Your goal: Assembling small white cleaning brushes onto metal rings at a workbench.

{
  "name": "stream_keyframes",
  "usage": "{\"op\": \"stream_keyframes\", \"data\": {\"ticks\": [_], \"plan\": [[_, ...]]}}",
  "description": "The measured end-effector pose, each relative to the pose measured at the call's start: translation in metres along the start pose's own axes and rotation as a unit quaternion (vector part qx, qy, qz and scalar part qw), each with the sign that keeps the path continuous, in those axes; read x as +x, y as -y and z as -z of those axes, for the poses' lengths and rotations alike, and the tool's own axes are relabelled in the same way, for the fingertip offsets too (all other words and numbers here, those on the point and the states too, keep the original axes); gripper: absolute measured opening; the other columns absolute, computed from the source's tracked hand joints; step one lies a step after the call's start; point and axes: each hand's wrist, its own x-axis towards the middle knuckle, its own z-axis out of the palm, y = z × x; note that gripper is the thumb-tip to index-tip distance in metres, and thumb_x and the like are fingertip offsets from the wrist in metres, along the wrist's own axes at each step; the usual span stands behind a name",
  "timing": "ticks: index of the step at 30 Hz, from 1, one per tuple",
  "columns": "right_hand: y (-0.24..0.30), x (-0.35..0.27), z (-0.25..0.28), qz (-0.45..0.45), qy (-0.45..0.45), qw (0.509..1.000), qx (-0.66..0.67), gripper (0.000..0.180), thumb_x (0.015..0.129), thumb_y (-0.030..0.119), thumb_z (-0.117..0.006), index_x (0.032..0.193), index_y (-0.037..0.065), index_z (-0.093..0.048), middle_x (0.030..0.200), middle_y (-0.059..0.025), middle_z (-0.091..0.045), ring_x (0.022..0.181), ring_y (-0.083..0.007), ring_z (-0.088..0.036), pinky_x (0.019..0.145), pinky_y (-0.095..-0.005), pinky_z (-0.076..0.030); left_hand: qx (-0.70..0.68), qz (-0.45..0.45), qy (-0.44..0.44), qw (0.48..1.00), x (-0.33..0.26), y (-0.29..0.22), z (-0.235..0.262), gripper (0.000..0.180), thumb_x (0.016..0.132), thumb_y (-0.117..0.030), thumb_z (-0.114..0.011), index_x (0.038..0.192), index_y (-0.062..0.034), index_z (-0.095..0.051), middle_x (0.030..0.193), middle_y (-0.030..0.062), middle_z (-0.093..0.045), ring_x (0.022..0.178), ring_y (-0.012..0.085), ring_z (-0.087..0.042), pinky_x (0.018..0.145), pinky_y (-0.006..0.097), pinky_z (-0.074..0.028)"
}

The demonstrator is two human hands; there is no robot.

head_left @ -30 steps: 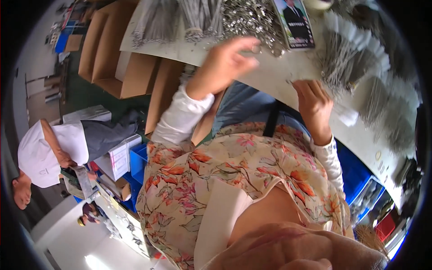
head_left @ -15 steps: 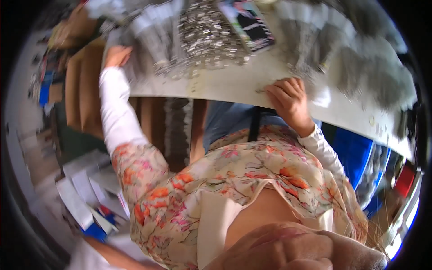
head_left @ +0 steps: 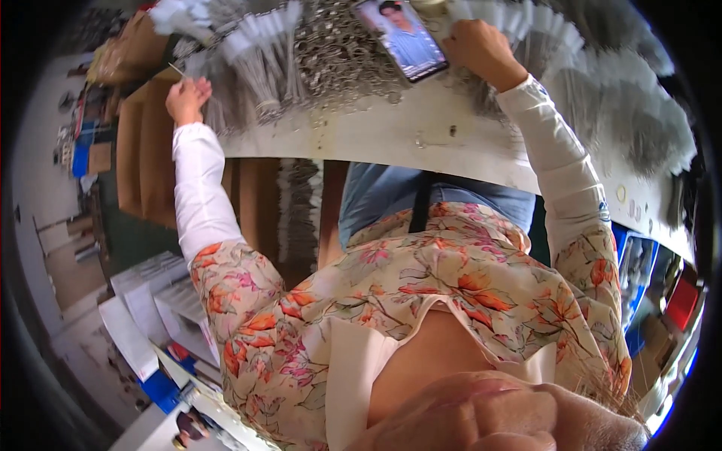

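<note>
At the far left of the table, my left hand (head_left: 188, 100) has its fingers curled, and a thin pale stem (head_left: 177, 70) sticks out above them. Beside it stand bundles of thin grey wire-like stems with white ends (head_left: 259, 64). My right hand (head_left: 481, 52) is closed over more such bundles (head_left: 530, 56) at the far right; its fingertips are turned away, so what they hold is hidden. Just left of that hand, a phone (head_left: 406, 41) with a lit screen leans on a heap of small metal rings (head_left: 342, 56).
A small metal piece with a ring (head_left: 423, 143) lies near the front edge of the white table (head_left: 368, 139). Brown cartons (head_left: 147, 150) stand at the left end. Further bundles (head_left: 639, 113) cover the right end. A person (head_left: 192, 428) shows at lower left.
My right hand has moved from the table's front edge away to the far bundles beside the phone. My left hand has shifted slightly, staying by its bundles. The phone's picture has changed.
</note>
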Motion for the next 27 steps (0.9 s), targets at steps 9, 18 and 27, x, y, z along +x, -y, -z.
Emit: {"op": "stream_keyframes", "data": {"ticks": [9, 18, 27], "plan": [[-0.036, 0.025, 0.001, -0.041, 0.139, 0.981, 0.130, 0.028, 0.077, 0.030, -0.055, 0.073, 0.002, -0.062, 0.059, -0.0098, -0.060, 0.054, -0.0238, -0.061, 0.052, -0.0355, -0.049, 0.115, -0.069, 0.211, 0.968, -0.051, -0.073, -0.095, 0.033, 0.079, -0.036, -0.068, 0.079, -0.0031, -0.066, 0.060, 0.0031, -0.054, 0.043, 0.0105, -0.042, 0.040, 0.028, -0.029], [-0.105, -0.057, 0.078, -0.095, -0.193, 0.690, 0.691, 0.019, 0.092, 0.026, -0.052, 0.088, 0.007, -0.055, 0.066, 0.0005, -0.050, 0.052, -0.0093, -0.045, 0.048, -0.0233, -0.040, 0.444, -0.254, 0.232, 0.827, -0.017, -0.006, -0.103, 0.028, 0.080, -0.026, -0.061, 0.080, 0.0020, -0.064, 0.069, 0.0144, -0.064, 0.063, 0.0231, -0.060, 0.061, 0.033, -0.045], [-0.222, -0.081, 0.066, -0.208, -0.207, 0.953, 0.079, 0.019, 0.070, 0.025, -0.063, 0.076, 0.009, -0.069, 0.068, -0.0148, -0.064, 0.066, -0.0290, -0.063, 0.064, -0.0403, -0.050, 0.193, -0.148, 0.184, 0.952, -0.010, -0.006, -0.101, 0.013, 0.086, -0.010, -0.053, 0.091, 0.0004, -0.058, 0.074, 0.0067, -0.062, 0.055, 0.0094, -0.049, 0.049, 0.023, -0.036]]}}
